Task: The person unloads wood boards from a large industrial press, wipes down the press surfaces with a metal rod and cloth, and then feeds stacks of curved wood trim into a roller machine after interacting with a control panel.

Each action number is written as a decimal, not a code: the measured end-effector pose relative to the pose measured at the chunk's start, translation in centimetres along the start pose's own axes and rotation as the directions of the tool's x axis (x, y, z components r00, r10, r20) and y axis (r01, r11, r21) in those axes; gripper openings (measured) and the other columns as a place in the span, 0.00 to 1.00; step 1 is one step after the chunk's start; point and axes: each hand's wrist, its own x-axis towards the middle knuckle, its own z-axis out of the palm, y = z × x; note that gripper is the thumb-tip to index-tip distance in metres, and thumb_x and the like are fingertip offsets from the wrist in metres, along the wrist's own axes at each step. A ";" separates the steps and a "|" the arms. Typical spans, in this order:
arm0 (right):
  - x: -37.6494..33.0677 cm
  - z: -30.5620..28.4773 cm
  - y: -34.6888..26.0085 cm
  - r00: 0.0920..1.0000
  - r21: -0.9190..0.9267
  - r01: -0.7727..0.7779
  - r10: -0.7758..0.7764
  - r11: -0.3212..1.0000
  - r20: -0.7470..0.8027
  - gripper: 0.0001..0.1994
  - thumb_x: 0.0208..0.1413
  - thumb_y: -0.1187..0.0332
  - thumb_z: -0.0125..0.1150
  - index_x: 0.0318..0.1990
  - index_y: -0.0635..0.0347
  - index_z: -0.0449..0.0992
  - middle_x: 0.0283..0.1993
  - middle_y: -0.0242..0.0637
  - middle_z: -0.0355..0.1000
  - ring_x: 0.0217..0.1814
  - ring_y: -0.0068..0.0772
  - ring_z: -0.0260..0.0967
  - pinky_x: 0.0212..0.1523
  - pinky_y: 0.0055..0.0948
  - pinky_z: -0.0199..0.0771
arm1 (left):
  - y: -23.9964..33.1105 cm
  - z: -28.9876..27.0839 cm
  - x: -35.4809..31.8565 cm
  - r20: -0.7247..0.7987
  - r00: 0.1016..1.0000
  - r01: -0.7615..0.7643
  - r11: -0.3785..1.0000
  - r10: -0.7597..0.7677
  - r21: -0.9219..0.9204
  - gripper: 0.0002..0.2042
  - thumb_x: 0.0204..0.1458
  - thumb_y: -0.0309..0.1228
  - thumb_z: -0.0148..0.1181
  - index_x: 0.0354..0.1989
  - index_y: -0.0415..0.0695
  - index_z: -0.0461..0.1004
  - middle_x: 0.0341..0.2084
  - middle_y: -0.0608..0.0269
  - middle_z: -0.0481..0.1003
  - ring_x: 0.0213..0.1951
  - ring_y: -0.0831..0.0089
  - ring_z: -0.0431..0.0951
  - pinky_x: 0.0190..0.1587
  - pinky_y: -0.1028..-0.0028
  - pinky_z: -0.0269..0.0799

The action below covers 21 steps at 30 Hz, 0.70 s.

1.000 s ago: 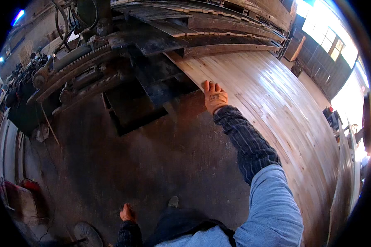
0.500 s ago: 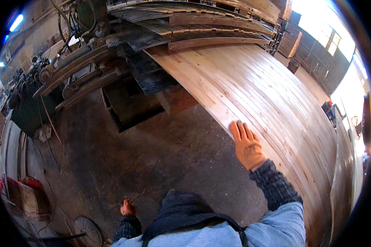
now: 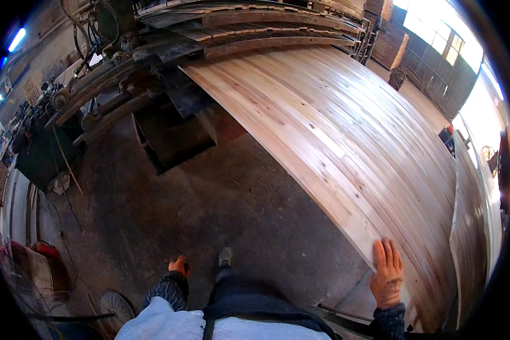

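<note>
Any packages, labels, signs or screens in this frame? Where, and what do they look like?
None that can be made out: no package, label, sign or screen.
Wooden panel: large, pale, slatted, right half of view, right hand flat on its near edge.
Machine: dark metal, upper left.

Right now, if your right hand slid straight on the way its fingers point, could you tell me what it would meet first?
The right hand lies flat near the edge of the wide wooden panel, fingers pointing up along it. Straight on lies only more bare panel; the way looks free up to the far stacked boards, though depth is unclear.
</note>
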 end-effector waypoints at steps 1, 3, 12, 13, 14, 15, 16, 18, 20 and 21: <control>-2.4 0.2 1.2 0.998 -0.024 -0.060 0.061 0.998 0.006 0.36 0.43 0.82 0.57 0.66 0.58 0.63 0.69 0.48 0.61 0.72 0.52 0.56 0.71 0.48 0.56 | -0.2 0.4 -1.1 0.008 1.000 -0.016 0.998 0.015 0.065 0.10 0.55 0.32 0.64 0.40 0.47 0.69 0.16 0.58 0.64 0.15 0.65 0.64 0.16 0.63 0.56; -6.7 0.1 2.8 0.983 -0.049 -0.184 0.184 0.982 0.004 0.36 0.45 0.81 0.56 0.67 0.57 0.62 0.69 0.49 0.61 0.72 0.53 0.56 0.71 0.49 0.54 | -1.7 -0.1 -0.8 0.016 1.000 0.004 1.000 -0.004 0.026 0.09 0.56 0.32 0.63 0.40 0.47 0.69 0.16 0.58 0.65 0.15 0.65 0.64 0.16 0.62 0.56; -19.3 -1.9 6.4 0.582 -0.119 -0.808 0.813 0.577 -0.012 0.40 0.42 0.82 0.61 0.68 0.50 0.62 0.67 0.48 0.63 0.71 0.52 0.57 0.73 0.45 0.52 | -2.4 -0.8 -0.3 0.039 0.998 0.037 0.974 -0.047 0.224 0.07 0.57 0.34 0.59 0.41 0.48 0.72 0.21 0.56 0.73 0.18 0.63 0.72 0.17 0.60 0.64; -19.1 -1.8 5.8 0.652 -0.060 -0.758 0.757 0.650 -0.035 0.41 0.41 0.82 0.62 0.68 0.50 0.62 0.67 0.48 0.63 0.71 0.52 0.57 0.73 0.46 0.53 | -1.6 -0.2 -0.7 0.066 0.997 0.020 0.969 -0.037 0.248 0.06 0.57 0.33 0.58 0.39 0.48 0.72 0.21 0.57 0.72 0.17 0.63 0.72 0.17 0.60 0.64; -18.0 -0.9 5.1 0.719 0.004 -0.693 0.692 0.721 -0.060 0.42 0.40 0.82 0.64 0.68 0.50 0.61 0.67 0.48 0.62 0.71 0.52 0.56 0.73 0.46 0.53 | -1.2 0.0 0.1 0.076 0.996 0.020 0.979 -0.036 0.201 0.05 0.58 0.33 0.58 0.38 0.48 0.72 0.20 0.57 0.71 0.17 0.62 0.71 0.17 0.60 0.63; -16.7 -0.3 4.3 0.778 0.064 -0.618 0.621 0.783 -0.090 0.43 0.39 0.82 0.65 0.69 0.50 0.61 0.67 0.47 0.62 0.72 0.52 0.55 0.73 0.46 0.53 | -0.9 0.4 1.0 0.086 0.996 0.021 0.988 -0.035 0.153 0.04 0.58 0.32 0.58 0.37 0.47 0.72 0.19 0.57 0.70 0.17 0.62 0.70 0.17 0.60 0.63; -13.9 -0.7 2.2 0.798 0.089 -0.589 0.596 0.803 -0.089 0.42 0.39 0.80 0.66 0.68 0.53 0.61 0.68 0.49 0.61 0.72 0.54 0.55 0.73 0.47 0.52 | -0.9 0.3 2.2 0.090 0.995 0.027 0.995 -0.036 0.098 0.04 0.58 0.31 0.58 0.36 0.47 0.72 0.18 0.58 0.69 0.17 0.62 0.70 0.17 0.60 0.62; -7.9 -1.3 -1.2 0.865 0.170 -0.477 0.495 0.862 -0.085 0.41 0.40 0.77 0.67 0.68 0.54 0.61 0.68 0.50 0.61 0.72 0.56 0.54 0.72 0.49 0.53 | -0.5 -0.2 3.8 0.159 0.983 0.095 0.995 -0.093 -0.007 0.04 0.57 0.31 0.58 0.34 0.47 0.71 0.18 0.58 0.68 0.18 0.62 0.70 0.19 0.60 0.64; -2.8 -1.4 -3.9 0.927 0.222 -0.332 0.360 0.917 -0.101 0.40 0.42 0.74 0.67 0.68 0.53 0.61 0.68 0.48 0.61 0.72 0.55 0.54 0.71 0.49 0.54 | -0.2 -0.4 4.4 0.190 0.977 0.104 0.994 -0.093 -0.046 0.04 0.56 0.30 0.60 0.34 0.47 0.71 0.19 0.59 0.69 0.20 0.62 0.70 0.21 0.60 0.66; -0.1 -1.4 -5.4 0.949 0.235 -0.267 0.297 0.935 -0.105 0.39 0.44 0.73 0.68 0.68 0.52 0.62 0.68 0.47 0.62 0.72 0.55 0.55 0.71 0.48 0.55 | -0.2 -0.5 4.2 0.172 0.983 0.066 0.997 -0.059 -0.037 0.04 0.56 0.30 0.60 0.34 0.47 0.71 0.20 0.59 0.69 0.21 0.62 0.71 0.22 0.60 0.68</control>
